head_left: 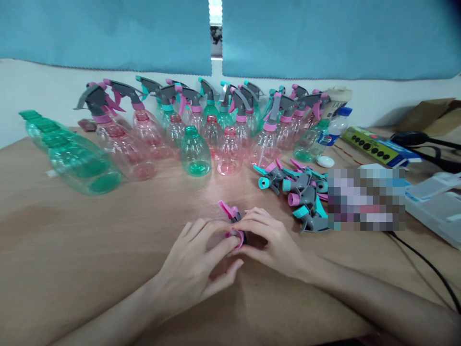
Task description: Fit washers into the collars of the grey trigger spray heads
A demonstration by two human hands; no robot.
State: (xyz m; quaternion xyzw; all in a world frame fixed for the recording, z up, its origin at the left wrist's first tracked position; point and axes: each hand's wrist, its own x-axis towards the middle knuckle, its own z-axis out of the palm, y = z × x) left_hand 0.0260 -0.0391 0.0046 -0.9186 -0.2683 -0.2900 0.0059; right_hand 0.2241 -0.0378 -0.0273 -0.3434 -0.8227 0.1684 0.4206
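Both of my hands meet over the near middle of the table around one grey and pink spray trigger head (236, 235). Its pink lever points up and away, and the open pink collar faces me. My left hand (196, 257) has its fingers on the collar, one of them at the opening. From the other side, my right hand (272, 240) pinches the head between thumb and fingers. Just right of it lies a pile of loose spray heads (302, 187), grey with pink or turquoise parts. Beyond my hands stand uncapped bottles, among them a green bottle (195, 156) and a pink bottle (229, 156).
Rows of bottles with spray heads (194, 108) stand along the wall. Green bottles (86, 163) are at the left. To the right are a blue-capped bottle (336, 125), a yellow-green box (378, 146), a clear plastic organiser (439, 202) and a black cable (428, 254). One patch is pixelated.
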